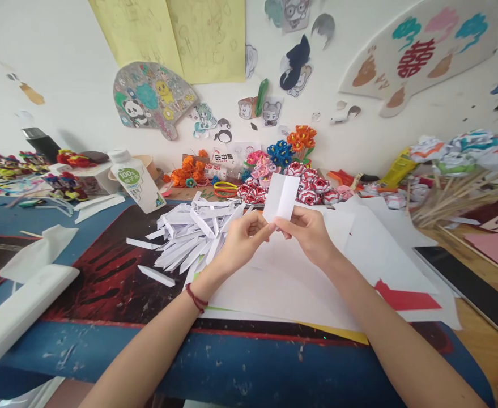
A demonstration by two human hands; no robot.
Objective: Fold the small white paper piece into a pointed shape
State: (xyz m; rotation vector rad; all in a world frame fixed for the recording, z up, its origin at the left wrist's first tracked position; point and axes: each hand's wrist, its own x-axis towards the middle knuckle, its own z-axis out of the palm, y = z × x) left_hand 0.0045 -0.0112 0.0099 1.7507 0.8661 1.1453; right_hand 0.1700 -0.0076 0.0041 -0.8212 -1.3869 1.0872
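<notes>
Raised above the table, a small white sheet of paper (281,195) with a crease down its length is pinched at its lower edge by both hands. My left hand (249,233) is closed on its lower left corner, a dark red cord bracelet on that wrist. On the lower right part, my right hand (306,229) grips it between thumb and fingers. Left of the hands lies a heap of folded white paper strips (198,229), several of them loose at its edge. Beneath the hands spread large white paper sheets (282,283).
At the back stand paper flowers (280,153) and a white bottle (136,181). A phone (465,286) lies at right, near a bundle of sticks (439,198). A red paper scrap (408,297) rests on the sheets. At left is a long white object (23,317).
</notes>
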